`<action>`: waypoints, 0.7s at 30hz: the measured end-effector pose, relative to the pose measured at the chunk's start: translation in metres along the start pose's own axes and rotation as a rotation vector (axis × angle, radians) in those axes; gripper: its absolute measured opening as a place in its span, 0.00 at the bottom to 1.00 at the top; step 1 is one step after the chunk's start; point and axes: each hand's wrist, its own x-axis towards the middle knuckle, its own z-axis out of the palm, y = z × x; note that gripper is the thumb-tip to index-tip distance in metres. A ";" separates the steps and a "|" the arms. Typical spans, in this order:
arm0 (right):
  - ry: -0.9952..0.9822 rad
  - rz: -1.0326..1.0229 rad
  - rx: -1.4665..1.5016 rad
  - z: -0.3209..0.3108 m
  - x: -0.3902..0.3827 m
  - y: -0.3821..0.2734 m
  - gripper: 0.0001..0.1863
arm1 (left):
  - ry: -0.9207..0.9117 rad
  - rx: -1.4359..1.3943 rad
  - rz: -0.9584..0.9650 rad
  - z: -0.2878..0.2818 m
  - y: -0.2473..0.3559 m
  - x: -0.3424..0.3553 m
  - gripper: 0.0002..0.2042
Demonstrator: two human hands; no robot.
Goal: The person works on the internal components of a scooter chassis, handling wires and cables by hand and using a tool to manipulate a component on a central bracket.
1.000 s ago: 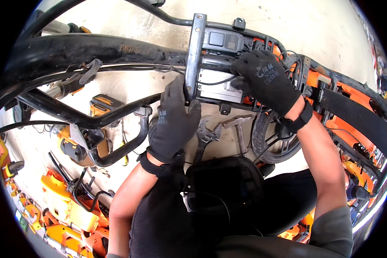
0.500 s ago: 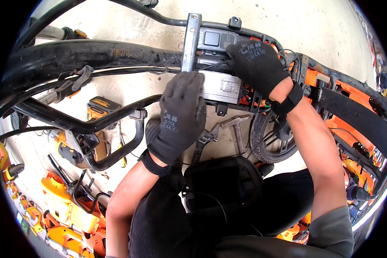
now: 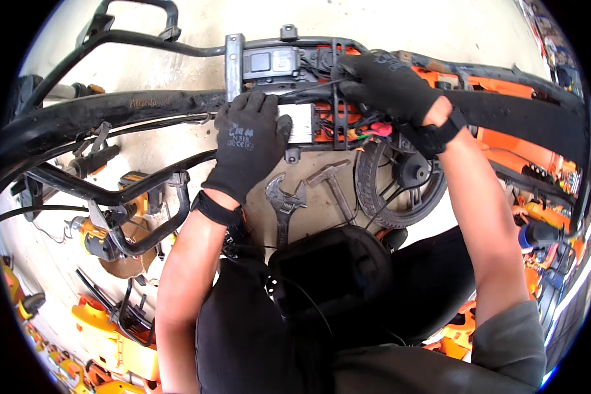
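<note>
My left hand [image 3: 251, 141], in a black glove, lies over the left end of a silver box [image 3: 301, 123] on a black vehicle frame [image 3: 118, 97]. Its fingers reach the lower end of an upright metal bracket [image 3: 234, 69]; the thumb stands apart on the box. My right hand [image 3: 391, 85], also gloved, is closed at a black crossbar, its fingertips pinching a thin black strand [image 3: 312, 87], apparently a cable, that runs left above the box. What else its palm covers is hidden. A dark rectangular module [image 3: 271, 62] sits beyond the strand.
Below the frame lie an adjustable wrench [image 3: 284, 203], a hammer [image 3: 335, 190] and a spoked wheel [image 3: 404, 174]. A yellow-black power tool [image 3: 95, 240] rests at left, near orange body parts [image 3: 115, 338]. A black bag [image 3: 331, 262] is between my legs.
The view has shifted, so the frame appears farther left. My left thumb now stands out from the fingers, and my right hand has moved beside the crossbar, uncovering coloured wires.
</note>
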 end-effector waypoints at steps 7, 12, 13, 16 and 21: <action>0.623 -0.331 -0.365 0.009 0.002 -0.008 0.11 | -0.135 0.076 0.078 -0.007 -0.005 0.023 0.14; 0.227 0.027 -0.269 -0.028 -0.050 -0.019 0.12 | -0.309 0.077 0.117 -0.011 -0.027 0.026 0.16; 0.247 0.035 -0.125 -0.014 -0.057 0.003 0.12 | -0.362 0.079 0.133 -0.015 -0.022 0.032 0.17; 0.295 0.033 0.176 -0.002 -0.077 0.016 0.13 | -0.593 0.113 0.124 -0.032 -0.006 0.046 0.21; 0.364 0.052 0.249 -0.017 -0.076 0.003 0.14 | -0.695 0.212 0.175 -0.054 -0.001 0.080 0.20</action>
